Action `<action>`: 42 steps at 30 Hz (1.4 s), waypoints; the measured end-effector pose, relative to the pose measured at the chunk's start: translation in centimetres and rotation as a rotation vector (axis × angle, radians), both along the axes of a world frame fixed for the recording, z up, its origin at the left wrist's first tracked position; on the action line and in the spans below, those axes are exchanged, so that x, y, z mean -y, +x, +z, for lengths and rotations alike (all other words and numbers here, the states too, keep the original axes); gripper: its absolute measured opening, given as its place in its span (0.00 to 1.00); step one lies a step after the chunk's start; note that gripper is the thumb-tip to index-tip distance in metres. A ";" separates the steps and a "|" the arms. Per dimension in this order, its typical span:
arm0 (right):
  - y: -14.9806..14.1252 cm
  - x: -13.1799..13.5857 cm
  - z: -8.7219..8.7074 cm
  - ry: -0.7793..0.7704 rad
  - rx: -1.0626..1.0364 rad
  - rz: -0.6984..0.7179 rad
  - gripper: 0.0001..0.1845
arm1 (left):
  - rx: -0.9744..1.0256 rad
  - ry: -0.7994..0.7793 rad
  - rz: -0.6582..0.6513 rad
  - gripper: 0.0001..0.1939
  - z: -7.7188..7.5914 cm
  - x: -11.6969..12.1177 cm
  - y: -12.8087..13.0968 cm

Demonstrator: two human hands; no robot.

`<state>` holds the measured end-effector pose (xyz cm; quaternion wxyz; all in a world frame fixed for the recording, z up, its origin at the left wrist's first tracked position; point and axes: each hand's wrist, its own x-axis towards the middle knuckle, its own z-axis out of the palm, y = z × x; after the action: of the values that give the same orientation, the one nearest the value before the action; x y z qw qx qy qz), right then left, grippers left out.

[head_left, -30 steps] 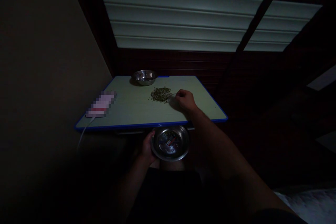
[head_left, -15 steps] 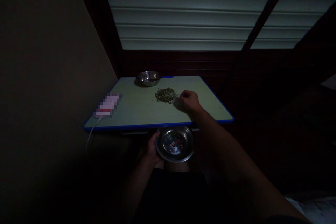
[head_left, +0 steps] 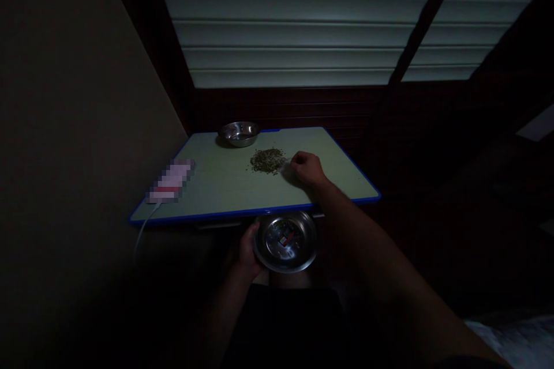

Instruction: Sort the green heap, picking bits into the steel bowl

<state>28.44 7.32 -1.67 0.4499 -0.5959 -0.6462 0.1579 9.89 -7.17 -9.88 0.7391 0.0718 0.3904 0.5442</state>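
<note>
My left hand [head_left: 250,248] grips the rim of a shiny steel bowl [head_left: 306,251] at its left side, just below the table's front edge. A label and some dark bits show in the bottom of that bowl. Over the table, the fingers of my right hand [head_left: 308,168] are closed on a small see-through piece [head_left: 284,166], too dim to name exactly. Its tip touches the right side of a loose pile of small greenish-brown grains [head_left: 265,161], which lies spread on the tabletop.
The pale table [head_left: 220,187] has a blue edge. A second steel bowl [head_left: 239,135] stands at its back left. Near the left edge lies a blurred phone [head_left: 171,181] with a white cable [head_left: 142,230] hanging down. Behind rises a dark wooden door with pale slats [head_left: 285,37].
The whole view has shifted slightly. My right hand with the see-through piece stays at the pile's right side, the piece a little further into the grains. My left hand still holds the bowl.
</note>
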 end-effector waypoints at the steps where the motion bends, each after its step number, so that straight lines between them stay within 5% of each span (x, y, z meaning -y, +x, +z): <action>1: 0.0 0.0 0.0 0.005 -0.008 0.006 0.06 | -0.002 -0.005 0.009 0.08 0.0 0.0 0.0; 9: -0.1 0.0 -0.2 -0.022 -0.032 0.088 0.06 | 0.027 0.000 -0.006 0.09 0.0 0.0 -0.1; 42: -0.1 0.2 0.0 0.016 0.017 0.023 0.06 | 0.018 0.017 -0.007 0.09 -0.1 0.0 0.0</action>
<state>28.34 7.17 -1.64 0.4474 -0.5861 -0.6580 0.1528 9.85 -7.19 -9.94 0.7439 0.0743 0.3789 0.5455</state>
